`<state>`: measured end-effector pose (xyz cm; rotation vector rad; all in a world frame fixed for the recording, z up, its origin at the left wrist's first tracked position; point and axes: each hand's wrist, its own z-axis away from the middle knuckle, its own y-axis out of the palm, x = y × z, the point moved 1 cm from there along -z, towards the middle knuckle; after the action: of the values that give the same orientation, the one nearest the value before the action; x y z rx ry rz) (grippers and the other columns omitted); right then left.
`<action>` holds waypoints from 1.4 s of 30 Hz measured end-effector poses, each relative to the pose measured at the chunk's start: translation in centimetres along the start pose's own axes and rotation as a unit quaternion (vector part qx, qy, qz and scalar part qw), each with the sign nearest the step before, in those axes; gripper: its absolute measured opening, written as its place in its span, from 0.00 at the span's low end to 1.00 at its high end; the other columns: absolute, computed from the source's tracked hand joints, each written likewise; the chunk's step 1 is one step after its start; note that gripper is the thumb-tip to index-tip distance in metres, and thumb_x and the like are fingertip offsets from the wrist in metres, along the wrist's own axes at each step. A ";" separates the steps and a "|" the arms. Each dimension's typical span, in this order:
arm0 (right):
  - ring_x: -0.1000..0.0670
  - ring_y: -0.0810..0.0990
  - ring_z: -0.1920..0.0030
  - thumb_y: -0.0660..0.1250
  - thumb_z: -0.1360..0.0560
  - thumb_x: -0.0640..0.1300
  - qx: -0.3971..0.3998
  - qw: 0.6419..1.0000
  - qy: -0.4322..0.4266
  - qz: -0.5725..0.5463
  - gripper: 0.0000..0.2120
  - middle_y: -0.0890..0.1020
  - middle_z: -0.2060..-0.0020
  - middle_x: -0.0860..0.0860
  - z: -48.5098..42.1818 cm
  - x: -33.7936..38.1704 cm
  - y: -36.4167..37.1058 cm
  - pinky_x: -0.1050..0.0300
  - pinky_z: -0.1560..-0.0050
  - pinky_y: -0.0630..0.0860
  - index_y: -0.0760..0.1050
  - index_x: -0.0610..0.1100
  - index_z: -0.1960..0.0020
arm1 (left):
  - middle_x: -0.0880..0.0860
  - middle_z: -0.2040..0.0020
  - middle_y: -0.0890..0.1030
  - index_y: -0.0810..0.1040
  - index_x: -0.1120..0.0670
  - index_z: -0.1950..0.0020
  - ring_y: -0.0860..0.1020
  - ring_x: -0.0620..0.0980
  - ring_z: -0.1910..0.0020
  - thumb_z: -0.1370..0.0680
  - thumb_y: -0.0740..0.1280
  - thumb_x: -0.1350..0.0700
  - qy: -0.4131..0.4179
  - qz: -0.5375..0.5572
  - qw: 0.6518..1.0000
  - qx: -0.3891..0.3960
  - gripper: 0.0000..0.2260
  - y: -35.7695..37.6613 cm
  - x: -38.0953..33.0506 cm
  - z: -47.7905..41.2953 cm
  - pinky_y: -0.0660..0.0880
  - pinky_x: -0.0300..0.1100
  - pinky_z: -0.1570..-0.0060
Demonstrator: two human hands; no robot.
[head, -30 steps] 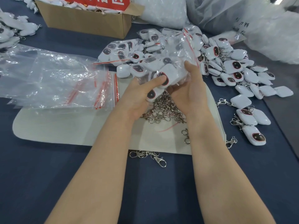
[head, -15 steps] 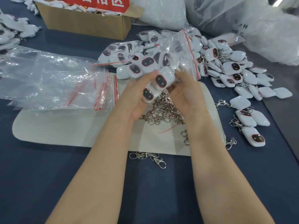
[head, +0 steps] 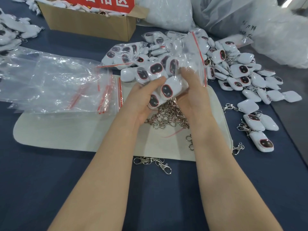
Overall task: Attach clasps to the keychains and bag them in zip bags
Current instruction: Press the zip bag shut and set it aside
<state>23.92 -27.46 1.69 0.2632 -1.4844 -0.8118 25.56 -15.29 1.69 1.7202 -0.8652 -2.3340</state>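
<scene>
Plastic zip bag (head: 188,54) of keychains (head: 167,90) between left hand (head: 143,102) and right hand (head: 195,97), in both hands' grip.

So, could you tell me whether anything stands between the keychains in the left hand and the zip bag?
Nothing visible does. The left hand holds the keychains right against the zip bag, which the right hand holds; the clasps cluster below, off that path. Whether the bag's mouth is open is unclear.
</scene>
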 end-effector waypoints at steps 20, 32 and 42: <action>0.42 0.81 0.44 0.62 0.20 0.47 -0.010 1.000 0.022 0.003 0.20 0.82 0.44 0.41 0.5 0.6 0.6 0.45 0.38 0.76 0.72 0.38 0.32 | 0.49 0.56 0.85 0.78 0.51 0.49 0.83 0.47 0.57 0.26 0.70 0.54 0.022 -0.064 0.997 -0.049 0.07 0.3 -0.3 0.4 0.79 0.43 0.58; 0.45 0.81 0.43 0.52 0.18 0.58 0.060 0.940 0.066 0.331 0.20 0.83 0.46 0.47 1.2 -0.8 2.6 0.45 0.43 0.78 0.77 0.46 0.43 | 0.45 0.50 0.75 0.68 0.53 0.35 0.75 0.44 0.54 0.25 0.69 0.51 0.219 -0.434 0.804 -0.343 0.21 -3.3 -4.0 2.1 0.65 0.28 0.60; 0.60 0.78 0.65 0.44 0.18 0.62 0.059 0.885 -0.028 0.461 0.35 0.84 0.65 0.52 1.2 -0.5 2.6 0.69 0.61 0.72 0.80 0.41 0.61 | 0.50 0.49 0.79 0.76 0.54 0.49 0.76 0.54 0.47 0.24 0.65 0.45 0.254 -0.554 0.760 -0.227 0.13 0.4 -1.3 1.3 0.70 0.49 0.42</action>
<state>23.63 -24.94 3.07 -0.3754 -1.4864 0.0452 24.75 -14.61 3.19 2.7520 1.0238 -1.9158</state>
